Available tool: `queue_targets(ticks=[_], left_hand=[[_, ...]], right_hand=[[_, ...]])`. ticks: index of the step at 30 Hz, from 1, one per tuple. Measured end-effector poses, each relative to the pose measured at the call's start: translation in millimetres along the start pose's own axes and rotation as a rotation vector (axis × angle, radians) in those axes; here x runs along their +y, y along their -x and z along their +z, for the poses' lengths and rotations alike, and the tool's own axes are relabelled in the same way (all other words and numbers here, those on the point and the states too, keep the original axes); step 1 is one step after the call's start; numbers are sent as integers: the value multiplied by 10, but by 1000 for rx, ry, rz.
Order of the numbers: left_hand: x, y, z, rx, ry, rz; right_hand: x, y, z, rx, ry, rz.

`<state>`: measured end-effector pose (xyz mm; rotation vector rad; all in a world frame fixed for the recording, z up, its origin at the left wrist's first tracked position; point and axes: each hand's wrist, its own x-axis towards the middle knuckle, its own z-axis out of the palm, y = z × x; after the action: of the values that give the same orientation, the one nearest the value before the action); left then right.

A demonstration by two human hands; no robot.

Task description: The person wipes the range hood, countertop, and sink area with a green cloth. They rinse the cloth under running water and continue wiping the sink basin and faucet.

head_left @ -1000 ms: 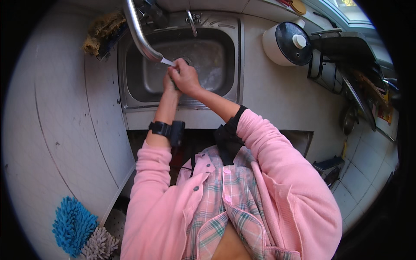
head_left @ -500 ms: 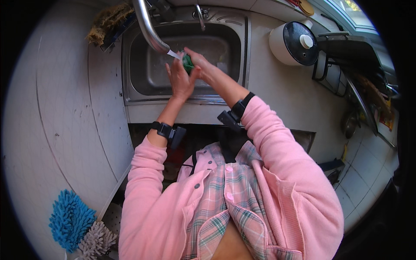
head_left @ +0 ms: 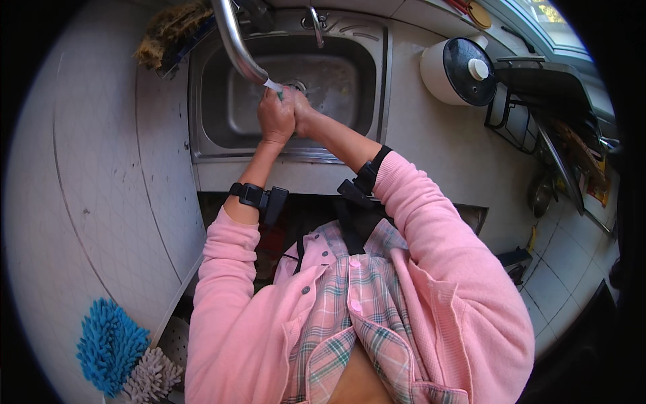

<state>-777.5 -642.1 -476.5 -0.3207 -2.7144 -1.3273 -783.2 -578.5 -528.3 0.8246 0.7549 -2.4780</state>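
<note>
Over the sink (head_left: 219, 124), water runs from the metal faucet (head_left: 237, 50) onto my two hands. My left hand (head_left: 274, 120) is closed, pressed against my right hand (head_left: 302, 109). A small green crumpled thing (head_left: 280, 95), perhaps a scouring pad or cloth, is squeezed between them; only a sliver of it shows. The right fingers wrap round from the other side and are partly hidden by the left hand. Both wrists carry black straps with small boxes, below the pink sleeves.
A second, smaller tap (head_left: 314, 25) stands at the sink's back edge. To the right are a white pot (head_left: 437, 71) with a dark lid and a black dish rack (head_left: 508, 111). A brown fibrous bundle (head_left: 171, 34) lies back left. Blue (head_left: 111, 343) and grey chenille mitts (head_left: 153, 375) sit front left.
My hands have closed tightly together around the green thing, which now mostly disappears between them. The left fingers, spread before, are curled in.
</note>
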Motion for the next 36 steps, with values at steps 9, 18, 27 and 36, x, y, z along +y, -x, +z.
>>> queue_targets(ticks=[9, 18, 27, 36], left_hand=[[-213, -102, 73, -72, 309, -713], [170, -573, -724, -189, 856, -229], [693, -525, -968, -163, 771, 189], [420, -534, -1305, -60, 505, 213]], right_hand=[[131, 260, -164, 193, 665, -256], [-845, -248, -812, 462, 1423, -356], [-742, -1478, -1466, -35, 2313, -876], [-459, -731, -1981, 615, 2209, -493]])
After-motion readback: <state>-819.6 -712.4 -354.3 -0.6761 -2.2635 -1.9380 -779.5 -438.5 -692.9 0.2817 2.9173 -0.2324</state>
